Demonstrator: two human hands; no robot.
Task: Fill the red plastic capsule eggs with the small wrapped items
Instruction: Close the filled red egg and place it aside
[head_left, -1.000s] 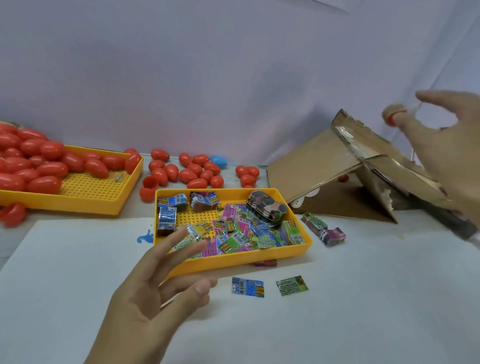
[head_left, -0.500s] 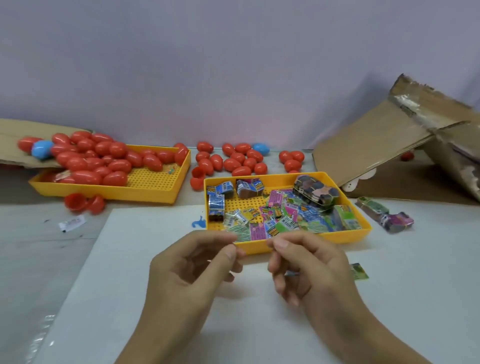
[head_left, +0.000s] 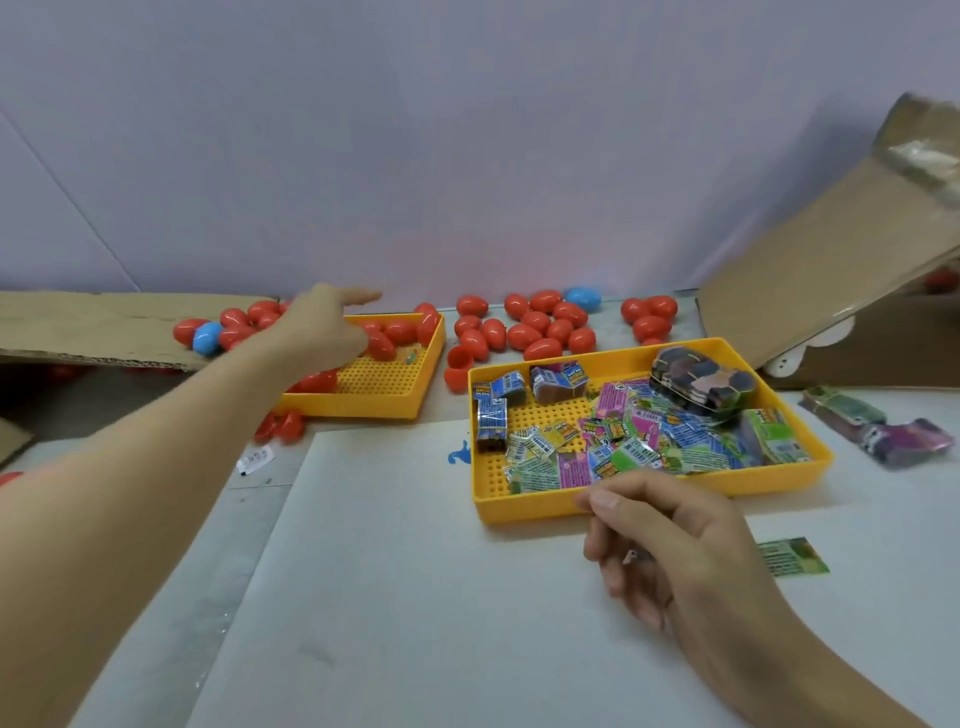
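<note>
A yellow tray (head_left: 363, 408) at the back left holds several red capsule eggs (head_left: 400, 330). My left hand (head_left: 322, 330) reaches over them and rests on the pile; its fingertips are hidden, so any grip is unclear. More red eggs (head_left: 535, 322) lie loose on the table behind. A second yellow tray (head_left: 530, 506) holds several small wrapped items (head_left: 623, 441). In front of its near rim, my right hand (head_left: 675, 545) has curled fingers pinching a small item, of which only a tip shows.
A green packet (head_left: 792, 556) lies on the white sheet (head_left: 415, 571) by my right hand. Packet bundles (head_left: 883, 431) sit to the right. A tilted cardboard box (head_left: 805, 280) stands at the back right, flat cardboard (head_left: 104, 327) at the back left. Two blue eggs (head_left: 582, 299) lie among the red.
My left hand left the right hand and stretched out to the egg tray at the back left. The right hand stayed in front of the packet tray, fingers still curled.
</note>
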